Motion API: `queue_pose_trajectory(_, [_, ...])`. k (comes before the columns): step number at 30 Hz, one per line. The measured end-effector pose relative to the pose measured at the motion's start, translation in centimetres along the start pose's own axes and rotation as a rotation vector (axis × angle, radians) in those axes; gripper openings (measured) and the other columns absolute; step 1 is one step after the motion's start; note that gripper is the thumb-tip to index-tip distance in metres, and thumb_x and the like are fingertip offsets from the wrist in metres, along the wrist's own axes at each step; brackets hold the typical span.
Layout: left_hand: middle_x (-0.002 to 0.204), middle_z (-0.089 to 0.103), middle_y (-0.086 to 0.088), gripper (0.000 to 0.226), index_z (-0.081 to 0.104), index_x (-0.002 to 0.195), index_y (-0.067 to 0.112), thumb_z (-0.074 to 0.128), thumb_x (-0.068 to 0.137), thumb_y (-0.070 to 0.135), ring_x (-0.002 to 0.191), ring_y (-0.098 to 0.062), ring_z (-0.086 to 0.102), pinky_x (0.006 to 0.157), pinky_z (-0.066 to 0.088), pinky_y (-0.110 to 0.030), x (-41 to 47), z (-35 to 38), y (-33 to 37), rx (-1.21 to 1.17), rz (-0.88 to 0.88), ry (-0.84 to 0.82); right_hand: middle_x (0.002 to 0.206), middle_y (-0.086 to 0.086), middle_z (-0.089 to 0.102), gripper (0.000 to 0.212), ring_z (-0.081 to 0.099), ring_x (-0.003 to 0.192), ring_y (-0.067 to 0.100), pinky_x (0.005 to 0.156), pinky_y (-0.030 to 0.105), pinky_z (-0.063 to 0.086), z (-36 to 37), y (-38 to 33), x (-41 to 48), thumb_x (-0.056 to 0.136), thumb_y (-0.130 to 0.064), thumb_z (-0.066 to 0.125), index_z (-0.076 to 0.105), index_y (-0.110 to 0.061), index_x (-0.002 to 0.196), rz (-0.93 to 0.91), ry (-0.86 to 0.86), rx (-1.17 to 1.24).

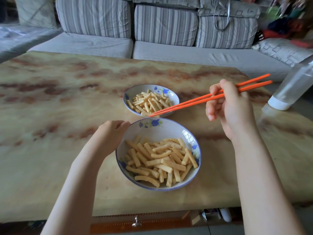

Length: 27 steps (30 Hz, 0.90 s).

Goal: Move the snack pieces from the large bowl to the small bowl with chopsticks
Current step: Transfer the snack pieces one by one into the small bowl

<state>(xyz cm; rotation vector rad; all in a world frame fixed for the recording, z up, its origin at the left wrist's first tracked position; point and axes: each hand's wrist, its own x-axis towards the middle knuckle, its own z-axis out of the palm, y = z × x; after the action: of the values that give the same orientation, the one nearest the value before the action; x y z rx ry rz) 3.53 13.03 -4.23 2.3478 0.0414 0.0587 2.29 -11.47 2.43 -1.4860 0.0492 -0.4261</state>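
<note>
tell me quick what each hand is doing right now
left hand: grips the rim of the large bowl.
right hand: holds the orange chopsticks, tips at the small bowl's near edge.

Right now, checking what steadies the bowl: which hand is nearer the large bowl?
Left. The left hand holds the large bowl at its far-left rim; the right hand is off to the bowl's far right, clear of it, holding the chopsticks.

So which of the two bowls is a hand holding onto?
The large bowl, nearer the person: the left hand grips its rim. The small bowl behind it has only the tips of the chopsticks at its near edge.
</note>
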Motion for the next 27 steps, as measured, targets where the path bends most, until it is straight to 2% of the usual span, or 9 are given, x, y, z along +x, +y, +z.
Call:
queue_pose_trajectory(4, [0.089,0.066,-0.017,0.034,0.066,0.085,0.009,0.043,0.097,0.03,0.079,-0.027,0.052,0.059,0.037,-0.021,0.0,-0.1,0.0,-0.006,-0.001,-0.013,0.036,0.001,0.047,0.037,0.041,0.03,0.019,0.039,0.024,0.028,0.3,0.2,0.3,0.1,-0.019,0.035,0.048,-0.012,0.066,-0.058,0.13,0.032])
queue_pose_trajectory(10, [0.085,0.063,-0.007,0.029,0.069,0.094,0.014,0.044,0.097,0.029,0.081,-0.022,0.052,0.059,0.035,-0.025,0.0,0.0,0.1,-0.009,-0.001,-0.022,0.037,0.002,0.05,0.037,0.043,0.031,0.019,0.039,0.019,0.033,1.3,1.6,0.7,0.1,-0.019,0.034,0.048,-0.011,0.067,-0.071,0.248,0.055])
queue_pose_trajectory(15, [0.094,0.069,-0.009,0.028,0.071,0.099,0.016,0.046,0.096,0.029,0.092,-0.026,0.059,0.071,0.037,-0.027,0.0,0.0,-0.1,-0.036,-0.017,-0.024,0.04,0.004,0.053,0.035,0.046,0.033,0.021,0.042,0.023,0.036,1.6,2.7,1.0,0.1,-0.021,0.034,0.05,-0.012,0.07,-0.066,0.224,0.019])
queue_pose_trajectory(22, [0.1,0.07,-0.004,0.022,0.07,0.107,0.02,0.055,0.092,0.025,0.094,-0.022,0.062,0.077,0.042,-0.026,-0.3,-0.2,-0.2,-0.083,-0.021,-0.062,0.04,0.004,0.053,0.035,0.045,0.034,0.022,0.044,0.025,0.033,1.0,2.2,0.8,0.1,-0.02,0.033,0.049,-0.012,0.07,-0.09,0.222,0.024])
queue_pose_trajectory(27, [0.096,0.072,-0.003,0.02,0.071,0.105,0.024,0.06,0.089,0.027,0.091,-0.021,0.065,0.082,0.048,-0.031,-0.6,-0.4,-0.2,-0.083,-0.013,-0.092,0.04,0.004,0.052,0.035,0.044,0.034,0.021,0.043,0.025,0.032,0.7,2.1,0.6,0.1,-0.02,0.033,0.049,-0.011,0.07,-0.088,0.218,0.048])
